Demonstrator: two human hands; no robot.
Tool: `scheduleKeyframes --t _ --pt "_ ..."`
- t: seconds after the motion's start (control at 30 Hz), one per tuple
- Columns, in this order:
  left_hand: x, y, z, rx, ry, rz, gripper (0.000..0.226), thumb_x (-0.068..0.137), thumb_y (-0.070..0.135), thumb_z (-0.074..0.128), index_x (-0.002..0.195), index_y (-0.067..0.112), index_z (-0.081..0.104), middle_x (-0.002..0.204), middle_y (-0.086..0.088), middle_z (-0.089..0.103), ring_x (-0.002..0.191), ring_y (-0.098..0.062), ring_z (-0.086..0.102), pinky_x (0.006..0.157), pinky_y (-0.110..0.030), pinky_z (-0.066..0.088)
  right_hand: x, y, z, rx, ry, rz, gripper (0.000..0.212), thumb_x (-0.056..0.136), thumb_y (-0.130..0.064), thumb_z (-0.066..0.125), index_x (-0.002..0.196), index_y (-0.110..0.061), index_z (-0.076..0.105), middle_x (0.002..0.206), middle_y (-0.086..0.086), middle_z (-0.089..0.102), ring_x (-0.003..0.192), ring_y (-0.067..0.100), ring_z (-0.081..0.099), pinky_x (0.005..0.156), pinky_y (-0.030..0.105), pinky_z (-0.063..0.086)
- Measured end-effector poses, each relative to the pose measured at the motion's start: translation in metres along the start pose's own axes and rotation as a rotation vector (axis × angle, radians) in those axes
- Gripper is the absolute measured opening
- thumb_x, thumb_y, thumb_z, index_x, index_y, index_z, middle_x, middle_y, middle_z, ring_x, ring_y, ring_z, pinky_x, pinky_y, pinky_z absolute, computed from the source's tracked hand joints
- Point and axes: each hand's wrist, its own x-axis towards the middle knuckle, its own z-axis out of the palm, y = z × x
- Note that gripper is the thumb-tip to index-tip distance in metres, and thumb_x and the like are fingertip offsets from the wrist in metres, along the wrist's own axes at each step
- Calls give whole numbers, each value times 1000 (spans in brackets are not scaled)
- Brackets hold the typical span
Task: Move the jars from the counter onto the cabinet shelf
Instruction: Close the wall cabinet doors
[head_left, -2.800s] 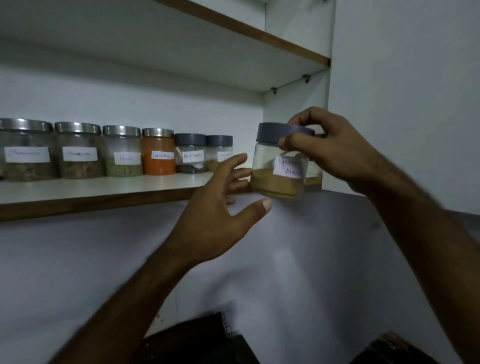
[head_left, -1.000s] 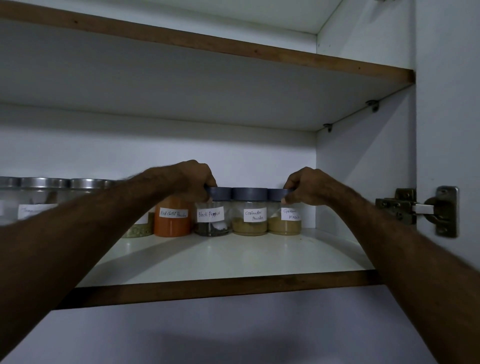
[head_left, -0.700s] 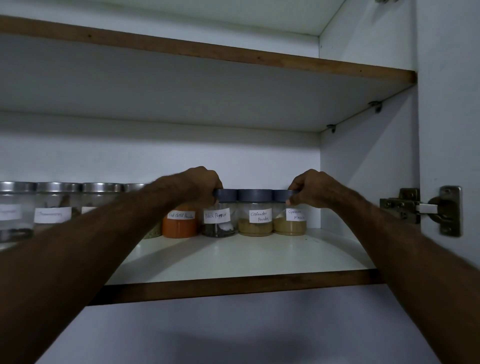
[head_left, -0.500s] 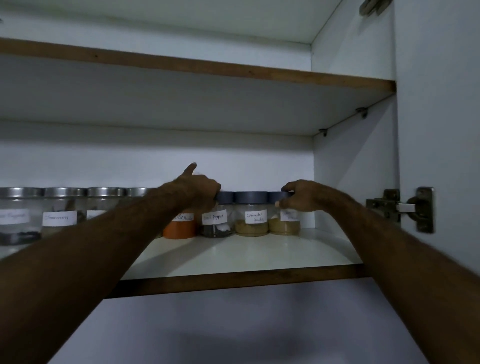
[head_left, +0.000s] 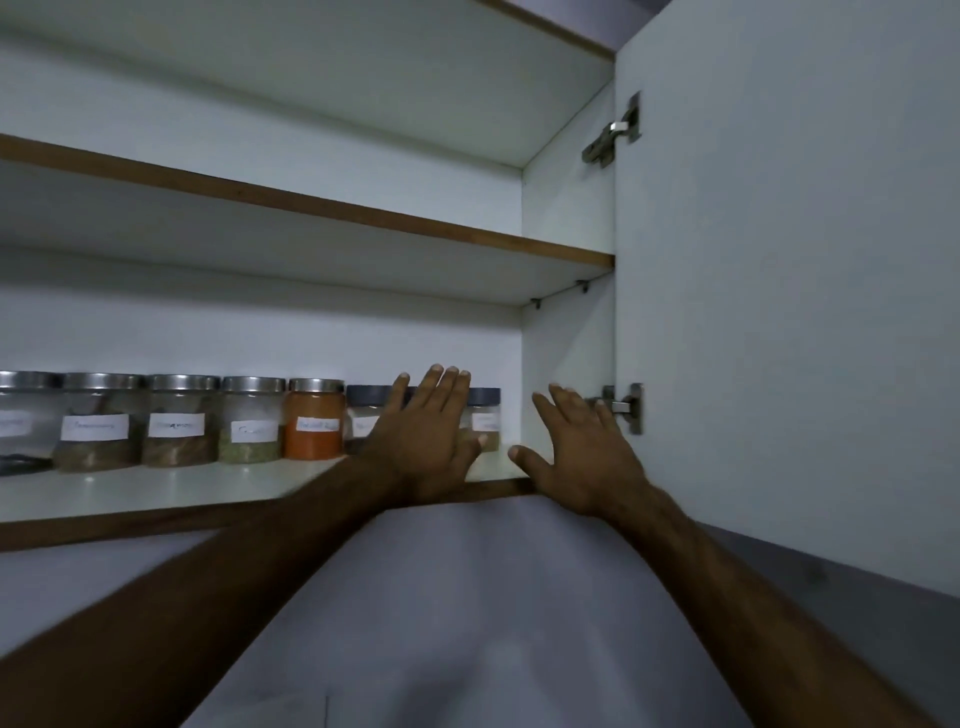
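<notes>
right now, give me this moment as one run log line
left hand: open, empty | right hand: open, empty | clear labelled spice jars: rowed on white cabinet shelf

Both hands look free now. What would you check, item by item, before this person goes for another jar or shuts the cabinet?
1. Left hand holds nothing, fingers straight: ok.
2. Right hand holds nothing, fingers spread: ok.
3. Jars stand upright in a row on the shelf, orange jar included: ok.
4. Rightmost grey-lidded jar sits back from the shelf edge: ok.
5. Middle grey-lidded jars, hidden behind the left hand: cannot tell.
6. Cabinet door open, hands still in its path: not ok for shutting.
</notes>
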Motion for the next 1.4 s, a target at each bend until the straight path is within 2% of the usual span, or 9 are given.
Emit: scheduleKeyframes --t 0.43,0.67,0.77,0.87,0.93,1.07,1.23,1.33,1.4 --pt "-50 158 -45 -349 95 216 79 99 59 21 159 16 -8 169 1 -4 155 -15 -8 125 -49 -5 -188 65 -209 -449 118 260 80 97 -68 22 161 -22 12 169 3 -2 156 19 -5 125 48 -4" --pt "-50 259 -89 -472 108 317 80 98 62 23 159 21 -8 169 -1 -4 156 -18 -5 125 -49 -2 -238 111 -295 -673 205 402 75 95 -59 41 159 -29 16 168 9 -9 155 33 -7 122 59 7" --pt "-51 294 -105 -597 87 335 81 98 63 29 160 23 -6 169 -2 -2 156 -21 -1 126 -46 5 -246 125 -314 -419 235 500 80 93 -48 57 158 -35 12 169 6 -4 151 38 20 113 57 36" --pt "-53 321 -119 -671 54 342 84 97 62 35 160 24 -5 169 -1 -1 156 -21 2 126 -44 12 -248 132 -319 -207 280 481 74 95 -38 59 156 -38 16 158 8 34 120 32 58 93 47 52" --pt "-56 333 -124 -695 29 338 86 96 61 40 160 24 -4 169 0 1 156 -20 4 126 -44 15 -248 132 -317 -181 314 451 68 96 -34 56 155 -37 21 147 6 48 114 29 61 92 47 53" --pt "-63 345 -130 -755 6 324 84 95 59 45 160 26 3 169 2 5 155 -20 10 124 -44 21 -249 124 -313 -123 370 396 64 95 -31 57 151 -39 25 141 5 51 104 27 63 85 44 56" --pt "-76 333 -129 -977 261 237 57 97 46 54 148 27 37 152 5 39 133 -15 47 109 -34 45 -254 96 -313 -21 475 260 58 95 -31 58 148 -36 34 130 -1 55 86 12 59 71 26 49" --pt "-88 316 -133 -1109 350 156 43 96 40 59 136 28 49 139 7 51 122 -7 53 92 -17 49 -253 64 -310 80 539 164 55 93 -33 59 145 -35 40 120 -6 55 73 2 53 61 15 40" --pt "-96 298 -138 -1166 383 85 35 96 36 59 129 24 55 132 7 58 120 -7 56 91 -18 49 -250 37 -304 166 565 98 54 93 -35 59 143 -38 40 114 -10 53 71 -1 54 57 11 41"
